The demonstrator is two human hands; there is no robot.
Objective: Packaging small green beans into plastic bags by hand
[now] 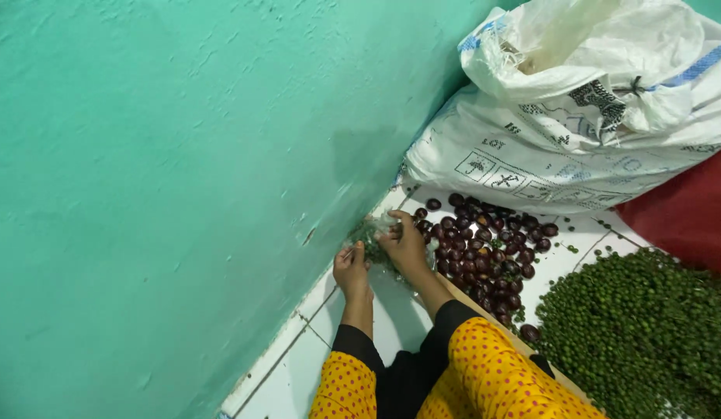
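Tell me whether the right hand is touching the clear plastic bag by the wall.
Touching: the head view shows the right hand with fingers closed over the clear plastic bag, no gap visible.

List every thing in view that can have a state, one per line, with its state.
Left hand: closed on the edge of the clear plastic bag.
Right hand: closed on the same bag, grip at its top.
Clear plastic bag: crumpled, held against the wall, green bits inside.
White sack: bulging, lying on its side, mouth folded over.
Dark brown nuts: loose pile on the floor tiles.
Green berries: heaped, loose.
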